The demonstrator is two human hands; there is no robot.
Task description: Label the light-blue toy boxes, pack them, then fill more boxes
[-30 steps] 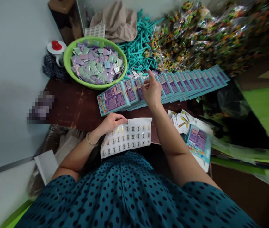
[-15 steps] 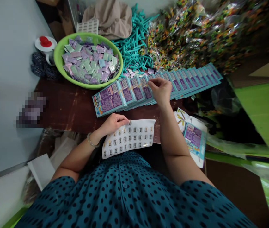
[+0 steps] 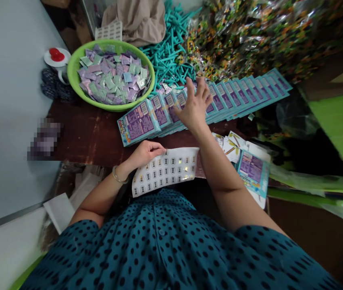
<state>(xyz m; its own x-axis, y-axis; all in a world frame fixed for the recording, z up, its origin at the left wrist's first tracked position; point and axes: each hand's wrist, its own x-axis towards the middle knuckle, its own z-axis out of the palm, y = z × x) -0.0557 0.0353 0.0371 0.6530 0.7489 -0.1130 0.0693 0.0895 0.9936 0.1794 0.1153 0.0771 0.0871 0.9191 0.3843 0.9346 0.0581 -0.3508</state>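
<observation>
One sticker sheet (image 3: pixel 168 171): near the front edge of the counter (image 3: pixel 80 133), partly hidden behind the left hand (image 3: pixel 146 155) pinching it
Right hand (image 3: pixel 194 106): splayed over the teal packs (image 3: pixel 138 123), contact hard to tell
Teal packs: overlapping row, middle ones covered
Bagged pieces (image 3: pixel 265 40): blurred, cut off above

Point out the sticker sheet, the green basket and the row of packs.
Sticker sheet (image 3: pixel 167 171), head view: printed face.
Green basket (image 3: pixel 111 107), head view: front rim.
Row of packs (image 3: pixel 219 99), head view: pack near its middle.
</observation>
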